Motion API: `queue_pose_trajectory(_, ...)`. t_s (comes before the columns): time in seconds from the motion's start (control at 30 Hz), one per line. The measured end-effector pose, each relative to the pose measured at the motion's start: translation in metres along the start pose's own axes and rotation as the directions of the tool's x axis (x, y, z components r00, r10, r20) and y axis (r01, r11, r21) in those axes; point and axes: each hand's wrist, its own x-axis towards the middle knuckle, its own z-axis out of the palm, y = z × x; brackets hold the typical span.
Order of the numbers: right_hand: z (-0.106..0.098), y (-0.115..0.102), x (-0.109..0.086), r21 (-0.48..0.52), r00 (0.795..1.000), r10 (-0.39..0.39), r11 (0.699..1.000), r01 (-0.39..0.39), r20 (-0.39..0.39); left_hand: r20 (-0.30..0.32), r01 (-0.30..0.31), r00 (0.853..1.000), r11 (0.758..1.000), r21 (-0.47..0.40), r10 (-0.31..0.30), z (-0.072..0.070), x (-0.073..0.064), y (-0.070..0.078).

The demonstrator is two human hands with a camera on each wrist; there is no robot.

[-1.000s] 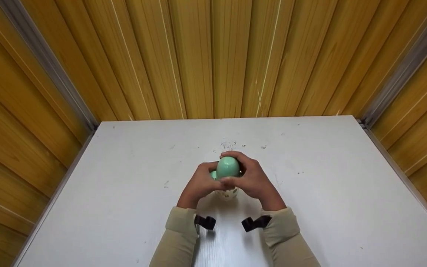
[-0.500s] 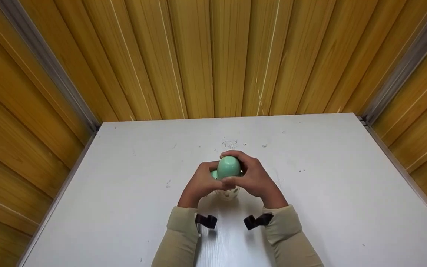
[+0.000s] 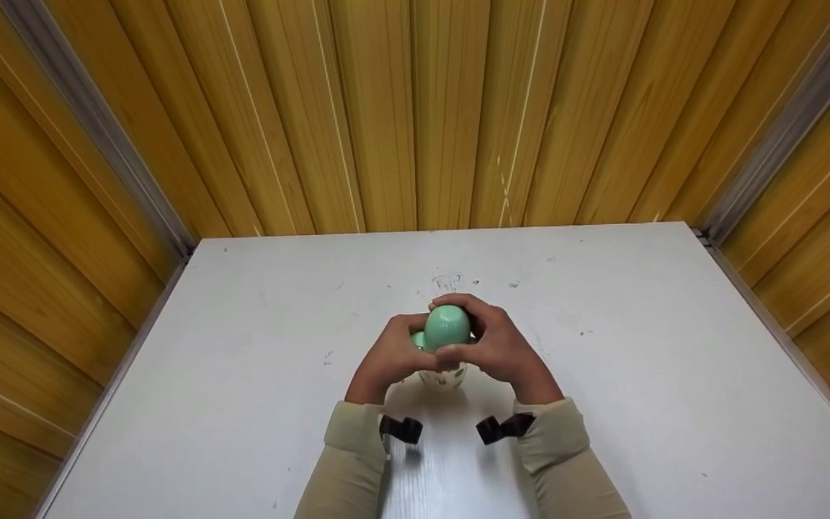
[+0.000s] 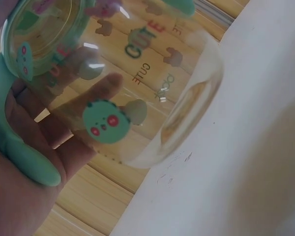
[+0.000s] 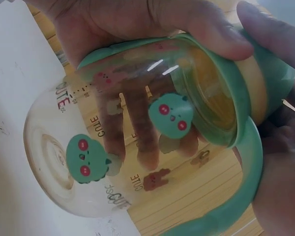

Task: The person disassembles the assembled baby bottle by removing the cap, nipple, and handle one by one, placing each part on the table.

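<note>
A clear baby bottle (image 5: 132, 128) with green cartoon faces and "CUTE" lettering is held between both hands. Its glossy green cap (image 3: 448, 326) points up toward the head camera, and its base sits low over the table. My left hand (image 3: 390, 357) grips the body, fingers wrapped behind the clear wall in both wrist views. A green side handle (image 4: 37, 164) lies against the left palm; another green handle (image 5: 253, 162) curves beside the right hand. My right hand (image 3: 498, 347) curls round the cap, its thumb at the near side and fingers at the far side.
A white table (image 3: 278, 324) with dark scuff marks lies beneath the hands. Yellow wood-look panels (image 3: 415, 115) rise behind it and at both sides, with grey metal strips (image 3: 98, 122) at the corners. Black wrist mounts (image 3: 402, 430) stick out inward from the sleeves.
Both hands keep their grip on the bottle and its cap. The right hand and cap sit very slightly further right in the head view, which itself shifts a little.
</note>
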Motion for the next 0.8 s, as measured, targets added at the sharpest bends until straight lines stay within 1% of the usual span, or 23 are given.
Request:
queue_pose_trajectory(0.13,-0.0038,0.0082,-0.0012,0.023,1.0,-0.022,1.0,0.022,0.011,0.016,-0.01,1.0,1.0,-0.007,0.01,0.0023,0.0014,0.0012)
queue_pose_trajectory(0.33,-0.0059,0.0072,-0.003,0.044,0.999,-0.012,0.999,0.01,0.041,0.037,-0.016,0.999,1.0,-0.025,0.017,0.0034,0.0007,0.0009)
queue_pose_trajectory(0.5,-0.0065,0.0066,-0.0034,0.045,0.999,-0.019,0.999,0.017,0.05,0.069,-0.048,0.996,0.998,-0.044,0.051,0.0027,-0.0005,-0.0002)
queue_pose_trajectory(0.67,-0.0069,0.0067,-0.0037,0.044,0.997,-0.034,0.999,0.03,0.073,0.086,-0.081,0.993,0.995,-0.063,0.086,0.0024,-0.0017,-0.0007)
queue_pose_trajectory(0.8,-0.0077,0.0069,-0.0041,0.051,0.995,-0.047,0.998,0.043,0.092,0.096,-0.085,0.991,0.994,-0.07,0.092,0.0022,-0.0029,0.0)
